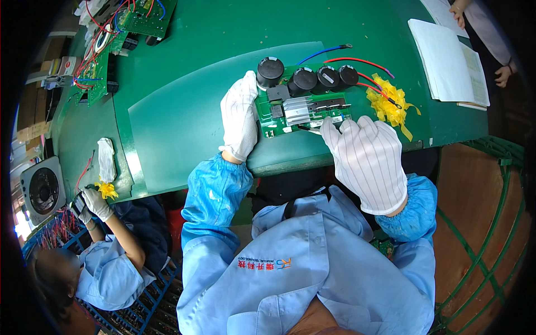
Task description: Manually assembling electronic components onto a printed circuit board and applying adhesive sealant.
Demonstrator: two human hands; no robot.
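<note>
A green circuit board (272, 126) lies tilted on the green table before me. Several black cylindrical capacitors (302, 81) stand along its far side, and a finned silver heat sink (296, 111) sits in its middle. My left hand (240, 117), in a white striped glove, is closed on the board's left edge. Over the near right corner, my gloved right hand (365, 162) pinches a thin, dark-tipped tool (310, 129); its tip reaches the board's near edge by the heat sink. Red wires (360, 60) and a blue wire (321, 53) trail from the board's far side.
Yellow strips (389, 101) lie bunched right of the board, with white papers (446, 61) beyond. More wired boards (148, 19) sit far left. Near a fan (43, 190), a co-worker's gloved hands (96, 204) hold a dark object. Another person stands at the far right.
</note>
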